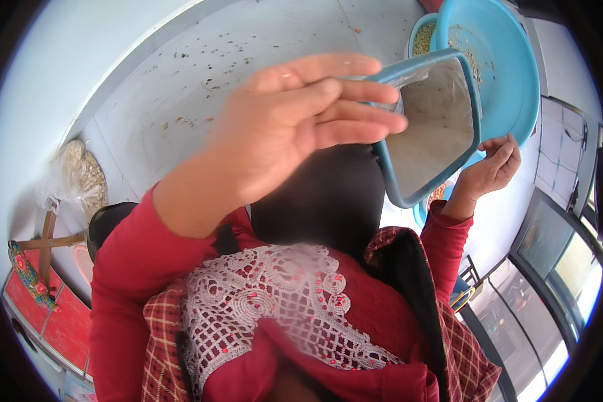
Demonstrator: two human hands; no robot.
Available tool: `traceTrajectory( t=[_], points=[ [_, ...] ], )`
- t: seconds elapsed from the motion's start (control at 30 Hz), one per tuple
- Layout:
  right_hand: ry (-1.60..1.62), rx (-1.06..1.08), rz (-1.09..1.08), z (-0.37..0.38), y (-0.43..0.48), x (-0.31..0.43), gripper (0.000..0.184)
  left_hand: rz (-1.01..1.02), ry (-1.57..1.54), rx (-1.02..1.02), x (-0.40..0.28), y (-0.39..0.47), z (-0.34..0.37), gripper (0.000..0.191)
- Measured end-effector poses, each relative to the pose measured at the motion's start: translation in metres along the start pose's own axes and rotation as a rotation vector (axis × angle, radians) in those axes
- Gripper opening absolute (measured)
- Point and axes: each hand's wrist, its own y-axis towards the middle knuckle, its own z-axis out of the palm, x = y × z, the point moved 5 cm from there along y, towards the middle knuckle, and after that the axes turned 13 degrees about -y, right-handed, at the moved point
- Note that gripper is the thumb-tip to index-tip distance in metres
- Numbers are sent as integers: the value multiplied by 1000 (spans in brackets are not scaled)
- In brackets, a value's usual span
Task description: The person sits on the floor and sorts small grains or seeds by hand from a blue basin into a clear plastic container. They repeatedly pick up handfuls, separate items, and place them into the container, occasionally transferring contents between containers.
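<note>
My left hand (pixel 296 108) is raised in front of me with its fingers spread and nothing in it. Its fingertips overlap the near view of the left edge of a rectangular, blue-rimmed tray (pixel 437 130); contact cannot be told. Clear plastic film lines part of the tray, and its grey-brown inside looks dusty. The tray tilts beside my dark-clothed knee. To its right is my right hand (pixel 495 163), fingers bent and close to a large light-blue basin (pixel 512 85). Whether they pinch anything is unclear. Small debris lies in that basin.
A smaller blue bowl (pixel 422 40) of greenish seeds or grains stands behind the basin. Reddish kernels (pixel 436 193) show below the tray. Dark bits dot the pale floor (pixel 201 65). At left are a plastic bag (pixel 73 181), a wooden cross-piece (pixel 47 243) and a red cabinet (pixel 63 321).
</note>
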Motion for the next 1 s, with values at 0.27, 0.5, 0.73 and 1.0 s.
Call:
traceTrajectory(
  t=[0.27,0.5,0.73,1.0],
  points=[
    [83,564,-411,96,9,130,16,80,118,-467,-60,-95,-80,34],
    [-154,1323,-539,213,-27,224,24,215,32,-696,-70,-132,-118,29],
    [-76,1163,-1474,360,-120,247,36,320,46,-463,-93,-149,-108,28],
    [-826,1587,-1089,460,-240,162,95,434,-11,-526,-120,-179,-109,28]
  ],
)
